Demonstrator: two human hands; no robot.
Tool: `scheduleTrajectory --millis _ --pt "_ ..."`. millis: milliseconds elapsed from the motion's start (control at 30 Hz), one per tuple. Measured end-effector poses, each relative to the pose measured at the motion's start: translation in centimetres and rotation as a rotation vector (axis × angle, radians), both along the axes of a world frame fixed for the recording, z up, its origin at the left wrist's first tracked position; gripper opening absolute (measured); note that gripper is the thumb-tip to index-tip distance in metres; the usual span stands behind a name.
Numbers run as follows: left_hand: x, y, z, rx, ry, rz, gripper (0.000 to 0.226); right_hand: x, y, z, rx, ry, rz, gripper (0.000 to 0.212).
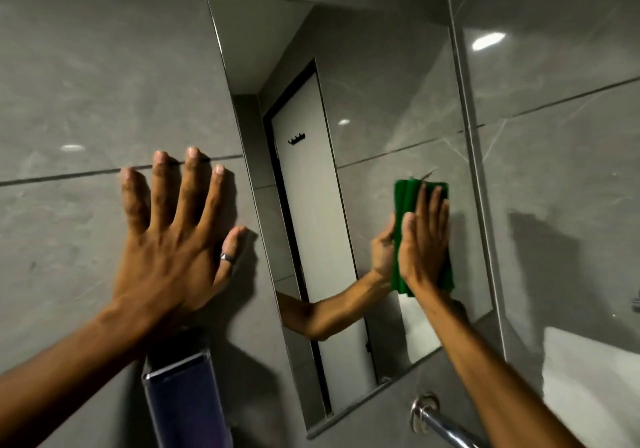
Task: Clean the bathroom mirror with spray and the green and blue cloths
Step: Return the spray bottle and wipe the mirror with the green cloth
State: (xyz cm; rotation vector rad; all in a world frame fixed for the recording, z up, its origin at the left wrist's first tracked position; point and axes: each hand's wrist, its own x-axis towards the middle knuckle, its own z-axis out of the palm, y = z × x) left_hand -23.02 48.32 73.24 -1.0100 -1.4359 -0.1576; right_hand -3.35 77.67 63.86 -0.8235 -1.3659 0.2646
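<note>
The bathroom mirror (363, 84) is a tall frameless rectangle on the grey tiled wall. My right hand (424, 240) presses a folded green cloth (405, 198) flat against the mirror's right side, about mid-height, fingers pointing up. The hand's reflection meets it on the glass. My left hand (173, 236) lies flat on the wall tiles left of the mirror, fingers spread, a ring on the thumb, holding nothing. No blue cloth or spray bottle can be made out.
A dark blue box-shaped fixture (183, 402) with a chrome edge hangs on the wall under my left wrist. A chrome tap or pipe (440, 423) sticks out below the mirror. A white basin (595, 378) shows at the lower right. The mirror reflects a white door with hooks.
</note>
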Motion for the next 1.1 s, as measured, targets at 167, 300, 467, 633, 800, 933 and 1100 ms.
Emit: scheduleTrajectory --millis 167,300,467,633,800,933,1100 --pt "-0.2 0.1 0.0 0.003 0.000 -0.005 0.088 -5.3 -9.5 1.9 0.218 -0.165 -0.028 0.058" --pt "-0.2 0.1 -0.1 0.009 0.007 -0.025 0.088 -8.9 -15.8 -1.2 0.380 -0.300 0.053 0.058" --pt "-0.2 -0.1 -0.2 0.002 -0.018 -0.023 0.087 -9.0 -16.6 -7.2 0.474 -0.412 0.105 0.059" --pt "-0.2 -0.1 0.0 -0.001 -0.036 -0.040 0.088 -4.8 -9.7 -7.8 0.321 -0.286 0.046 0.060" --pt "-0.7 0.3 -0.1 0.018 -0.001 -0.067 0.087 1.3 0.0 -9.2 0.083 -0.122 0.038 0.074" --pt "-1.7 0.9 -0.1 0.034 0.020 -0.070 0.090 5.5 6.2 -10.8 -0.136 -0.004 -0.008 0.084" --pt "-2.0 1.1 0.0 0.038 0.011 -0.071 0.092 6.1 8.0 -12.6 -0.206 0.132 -0.024 0.072"
